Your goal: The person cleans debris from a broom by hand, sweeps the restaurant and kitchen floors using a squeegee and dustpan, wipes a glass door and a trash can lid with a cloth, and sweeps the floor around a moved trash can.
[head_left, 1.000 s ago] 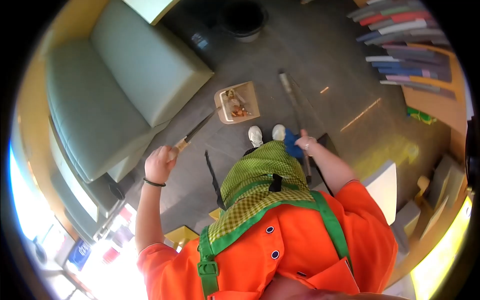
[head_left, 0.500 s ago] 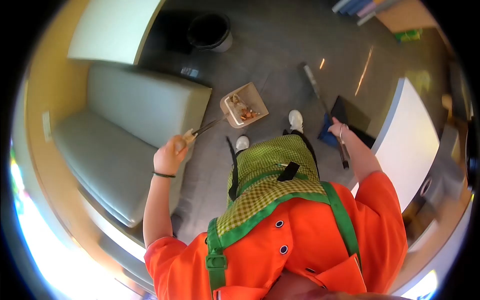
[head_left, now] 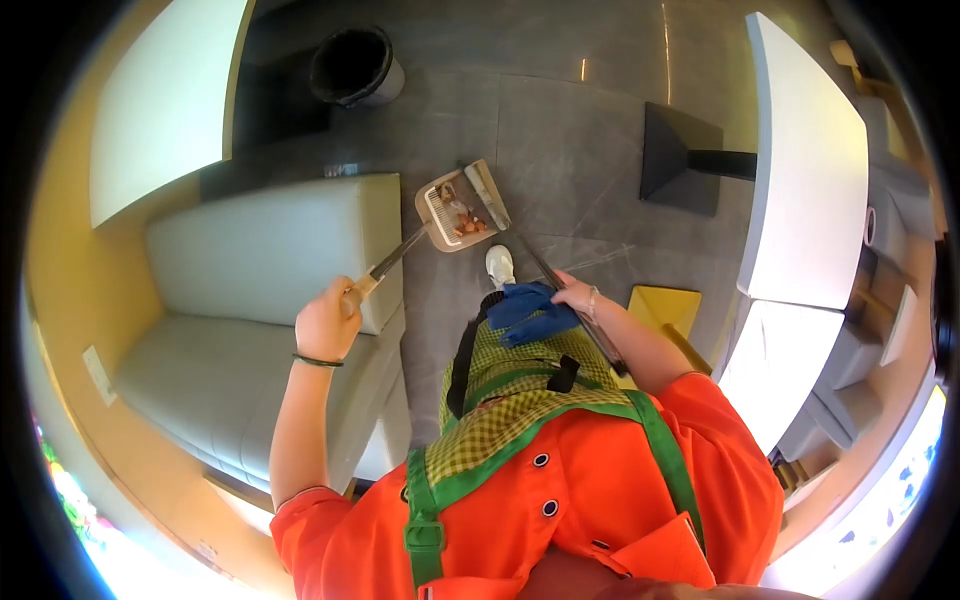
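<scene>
My left hand (head_left: 328,320) is wrapped round the handle of a beige dustpan (head_left: 428,207), which rests on or just over the grey floor. Inside its tray lies a heap of brownish and whitish litter (head_left: 458,212). In my right hand (head_left: 575,292) is the dark stick of a broom (head_left: 487,196); its pale narrow head lies across the dustpan's right edge. A blue cloth (head_left: 530,315) hangs from the same hand, in front of my checked apron. One white shoe (head_left: 500,265) shows just below the dustpan.
A grey bench seat (head_left: 270,250) stands to the left, under a white tabletop (head_left: 165,110). Beyond it is a black-lined bin (head_left: 352,68). At right are a white table (head_left: 810,170) with a dark base (head_left: 680,160) and a yellow seat (head_left: 665,308).
The broom has swung from the right over to the dustpan, and the blue cloth has come in front of my apron. The view has shifted forward along the bench.
</scene>
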Demonstrator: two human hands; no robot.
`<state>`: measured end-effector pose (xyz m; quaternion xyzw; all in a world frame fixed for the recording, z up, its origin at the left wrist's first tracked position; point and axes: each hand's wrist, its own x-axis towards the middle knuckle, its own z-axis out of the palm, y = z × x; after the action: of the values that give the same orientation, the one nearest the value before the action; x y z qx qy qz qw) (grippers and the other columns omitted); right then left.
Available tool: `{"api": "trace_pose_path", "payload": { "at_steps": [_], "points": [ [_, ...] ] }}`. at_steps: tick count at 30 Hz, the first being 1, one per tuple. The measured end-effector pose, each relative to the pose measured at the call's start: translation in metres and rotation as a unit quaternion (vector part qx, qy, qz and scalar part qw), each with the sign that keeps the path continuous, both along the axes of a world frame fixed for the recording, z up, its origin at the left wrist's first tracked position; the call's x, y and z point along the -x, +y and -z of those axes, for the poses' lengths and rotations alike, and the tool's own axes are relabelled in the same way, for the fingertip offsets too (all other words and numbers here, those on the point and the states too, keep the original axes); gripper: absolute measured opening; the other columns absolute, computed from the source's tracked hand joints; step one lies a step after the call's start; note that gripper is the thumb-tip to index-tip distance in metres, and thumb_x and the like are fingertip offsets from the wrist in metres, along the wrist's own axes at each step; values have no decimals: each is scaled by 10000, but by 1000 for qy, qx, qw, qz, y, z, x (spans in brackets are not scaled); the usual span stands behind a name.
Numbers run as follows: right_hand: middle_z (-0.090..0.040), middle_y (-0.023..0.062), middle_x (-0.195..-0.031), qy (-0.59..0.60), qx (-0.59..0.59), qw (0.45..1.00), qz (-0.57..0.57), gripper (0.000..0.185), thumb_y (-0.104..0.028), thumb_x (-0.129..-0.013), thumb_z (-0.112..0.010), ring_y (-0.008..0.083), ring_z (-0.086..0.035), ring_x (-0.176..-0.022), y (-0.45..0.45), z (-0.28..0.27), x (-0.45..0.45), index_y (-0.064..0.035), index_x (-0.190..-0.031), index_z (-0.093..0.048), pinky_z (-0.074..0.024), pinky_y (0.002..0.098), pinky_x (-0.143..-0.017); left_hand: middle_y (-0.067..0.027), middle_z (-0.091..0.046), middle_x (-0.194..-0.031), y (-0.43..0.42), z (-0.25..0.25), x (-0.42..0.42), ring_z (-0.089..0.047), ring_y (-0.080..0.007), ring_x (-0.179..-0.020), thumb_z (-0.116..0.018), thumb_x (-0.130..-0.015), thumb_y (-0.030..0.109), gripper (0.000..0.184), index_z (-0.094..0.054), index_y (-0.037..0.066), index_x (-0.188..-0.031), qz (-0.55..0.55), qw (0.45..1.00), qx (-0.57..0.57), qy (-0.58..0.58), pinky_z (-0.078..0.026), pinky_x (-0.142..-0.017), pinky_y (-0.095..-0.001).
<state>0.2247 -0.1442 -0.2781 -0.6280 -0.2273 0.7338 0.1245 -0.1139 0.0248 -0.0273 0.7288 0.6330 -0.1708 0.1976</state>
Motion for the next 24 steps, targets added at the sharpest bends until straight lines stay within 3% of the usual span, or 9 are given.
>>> {"api": "trace_pose_path", "payload": {
  "at_steps": [2,4,6,11,16,18,20,22,24],
  "points": [
    [-497,154,-1135,47,-26,998,-13,733,-101,-637,-575,236,-484,-1023,-16,-26,-22,-69,-1300,-266,-385,291,-838,-101,-599,-783,1,-6,-5,-563,-304,-705,-614,-668,194,297,-563,158,-958,1,999,-18,-37,-456,-589,-371],
    [-505,137,-1129,-57,8,997,-44,693,-115,-633,-579,203,-493,-1008,-23,-92,-38,-73,-1271,-314,-385,288,-835,-108,-604,-806,-6,-9,1,-568,-303,-729,-627,-668,219,326,-565,164,-984,6,995,-49,-90,-462,-613,-371],
    [-519,127,-1098,-164,-56,976,-134,647,-136,-640,-582,198,-504,-978,-31,-108,-54,-64,-1238,-348,-387,287,-829,-112,-611,-832,-6,3,13,-580,-294,-754,-657,-654,275,370,-574,163,-997,-16,992,-62,-109,-468,-649,-369],
    [-510,133,-1120,-128,-67,989,32,638,-85,-652,-568,225,-493,-1012,-34,-170,-81,-45,-1243,-331,-369,287,-864,-111,-617,-833,3,-3,4,-587,-295,-756,-686,-630,312,383,-594,155,-967,-70,980,-113,-148,-472,-663,-367],
    [-478,140,-1159,-180,-95,971,122,683,-63,-657,-574,211,-469,-1041,-21,-162,-113,-28,-1274,-284,-346,267,-886,-117,-618,-762,9,42,-38,-601,-285,-712,-702,-627,288,355,-606,105,-916,-138,919,-231,-290,-474,-654,-346],
    [-469,147,-1167,-201,-109,961,156,700,-64,-658,-576,207,-465,-1046,-5,-160,-129,-28,-1285,-267,-346,265,-884,-105,-611,-735,11,45,-58,-606,-238,-726,-685,-642,254,332,-596,89,-915,-237,938,-103,-233,-468,-678,-323],
    [-461,151,-1177,-186,-124,958,182,700,-63,-659,-576,212,-459,-1056,17,-150,-150,-26,-1286,-267,-344,265,-886,-86,-600,-804,13,97,-48,-592,-205,-748,-656,-653,198,339,-570,75,-957,-130,917,-123,-356,-460,-705,-309],
    [-454,156,-1188,-165,-138,955,206,700,-62,-659,-575,216,-454,-1067,45,-141,-167,-25,-1287,-268,-342,265,-889,-99,-576,-930,30,146,-46,-577,-201,-792,-622,-653,127,405,-528,67,-1042,-136,897,-18,-420,-451,-744,-310],
    [-454,151,-1189,-144,-118,958,216,674,-80,-659,-582,217,-450,-1070,85,-134,-189,-23,-1271,-304,-341,264,-889,-104,-552,-999,64,168,-76,-577,-187,-720,-579,-659,64,470,-484,57,-1119,-135,865,26,-483,-477,-667,-298]
  ]
}}
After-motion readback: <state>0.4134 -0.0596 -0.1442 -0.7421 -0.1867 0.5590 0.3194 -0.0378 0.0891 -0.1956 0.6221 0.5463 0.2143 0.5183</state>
